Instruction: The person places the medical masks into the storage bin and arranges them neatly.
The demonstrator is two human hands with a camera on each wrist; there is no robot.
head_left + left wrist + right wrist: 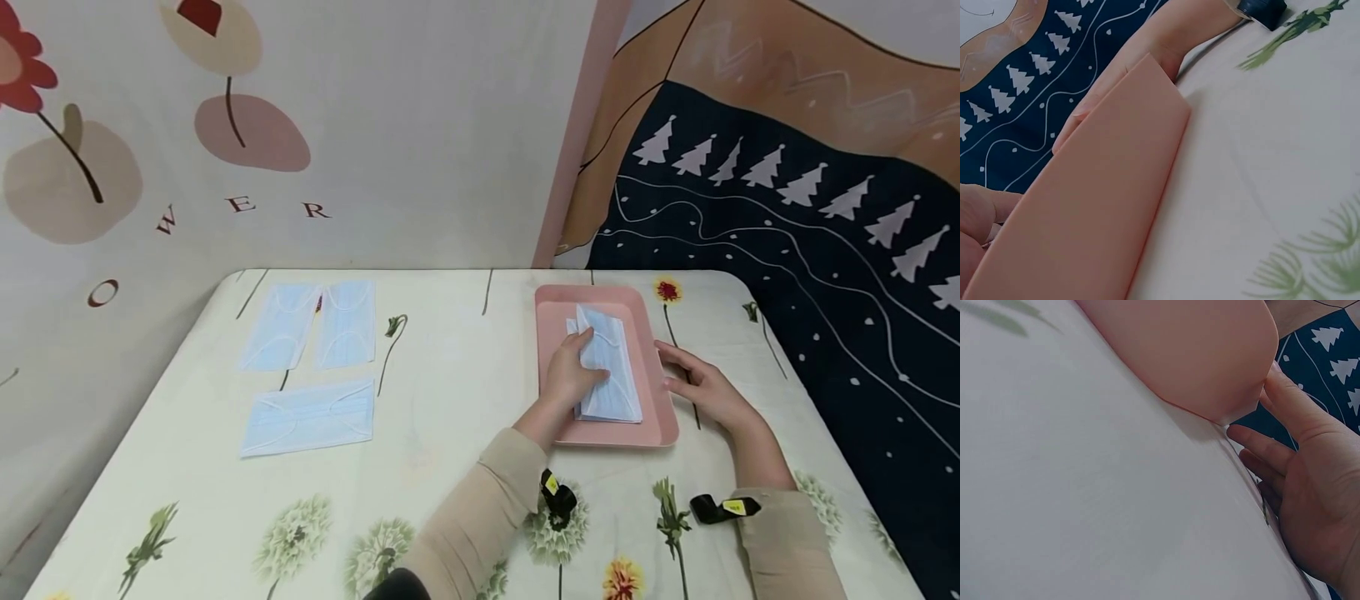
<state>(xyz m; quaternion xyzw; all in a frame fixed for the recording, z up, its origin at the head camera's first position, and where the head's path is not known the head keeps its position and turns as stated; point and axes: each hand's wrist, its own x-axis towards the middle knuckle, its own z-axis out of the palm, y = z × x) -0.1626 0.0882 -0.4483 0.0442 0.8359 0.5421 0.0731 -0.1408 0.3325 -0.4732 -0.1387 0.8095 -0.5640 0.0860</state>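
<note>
A pink tray (551, 308) holds a small stack of light blue face masks (618, 392), lying lengthwise with white ear loops on top. My left hand (572, 371) grips the stack by its left side, the thumb over the top mask. In the left wrist view the tray wall (1097, 175) hides most of that hand. My right hand (705, 387) is at the tray's right side, fingers loosely extended. In the right wrist view, its fingertips (1275, 378) meet the tray's corner (1235, 375).
To the left on the flowered tablecloth (450, 358) lie three more masks: two upright ones, a left mask (281, 329) and a right mask (347, 325), with a sideways mask (311, 418) below them. A wall stands behind the table; a dark tree-patterned cloth (750, 217) hangs at right.
</note>
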